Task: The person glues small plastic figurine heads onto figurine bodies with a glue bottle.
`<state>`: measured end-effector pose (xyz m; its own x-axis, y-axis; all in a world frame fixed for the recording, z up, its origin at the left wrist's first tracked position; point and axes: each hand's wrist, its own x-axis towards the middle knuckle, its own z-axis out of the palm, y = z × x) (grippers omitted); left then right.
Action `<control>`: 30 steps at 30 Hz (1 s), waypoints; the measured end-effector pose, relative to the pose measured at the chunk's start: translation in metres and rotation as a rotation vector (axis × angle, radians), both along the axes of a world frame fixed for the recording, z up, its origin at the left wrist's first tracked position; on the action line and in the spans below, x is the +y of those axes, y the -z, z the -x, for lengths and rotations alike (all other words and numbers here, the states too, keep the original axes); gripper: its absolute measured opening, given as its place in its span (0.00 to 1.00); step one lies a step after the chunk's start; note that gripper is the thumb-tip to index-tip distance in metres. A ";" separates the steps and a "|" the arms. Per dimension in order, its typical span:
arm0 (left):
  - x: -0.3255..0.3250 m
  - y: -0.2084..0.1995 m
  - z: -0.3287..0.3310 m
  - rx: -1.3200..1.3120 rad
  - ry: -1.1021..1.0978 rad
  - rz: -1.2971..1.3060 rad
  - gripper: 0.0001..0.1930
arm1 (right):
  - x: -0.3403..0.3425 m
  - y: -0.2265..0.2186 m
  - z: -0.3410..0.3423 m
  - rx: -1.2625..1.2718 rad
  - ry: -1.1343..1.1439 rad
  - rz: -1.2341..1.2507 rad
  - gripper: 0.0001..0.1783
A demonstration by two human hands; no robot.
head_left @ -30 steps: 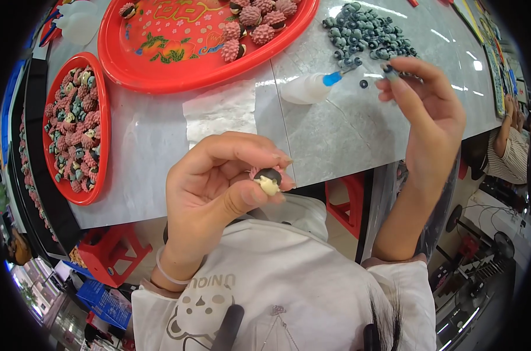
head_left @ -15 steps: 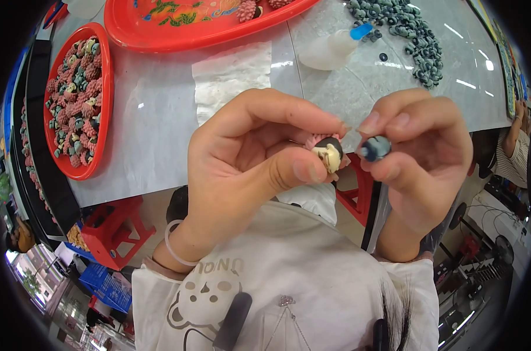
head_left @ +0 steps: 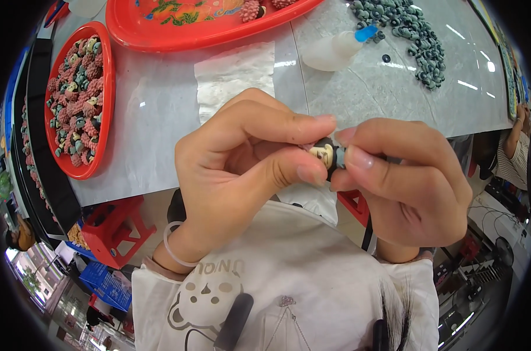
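My left hand [head_left: 242,152] pinches a small figurine head [head_left: 322,153] between thumb and fingers. It has a cream face, dark trim and a pink part mostly hidden by my fingers. My right hand [head_left: 411,181] holds a small blue-grey figurine body [head_left: 340,157] in its fingertips, pressed against the dark edge of the head. Both hands are above the near edge of the table, in front of my chest. Most of the body piece is covered by my right fingers.
A red oval tray [head_left: 108,88] at the left holds many pink and blue-grey figurines. Another red tray [head_left: 218,44] stands at the back, beyond a white cloth [head_left: 235,76]. A squeeze bottle [head_left: 330,52] with a blue tip lies near a pile of blue-grey pieces [head_left: 426,55].
My right hand has moved left and turned, bringing the blue-grey body from apart into contact with the figurine head. My left hand has barely moved and keeps its pinch.
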<state>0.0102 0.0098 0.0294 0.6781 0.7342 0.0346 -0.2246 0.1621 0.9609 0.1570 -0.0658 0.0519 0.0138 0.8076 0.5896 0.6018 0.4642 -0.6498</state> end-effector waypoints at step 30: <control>0.139 -0.059 0.016 0.502 0.114 -0.515 0.08 | 0.014 0.012 -0.023 0.509 0.413 0.127 0.11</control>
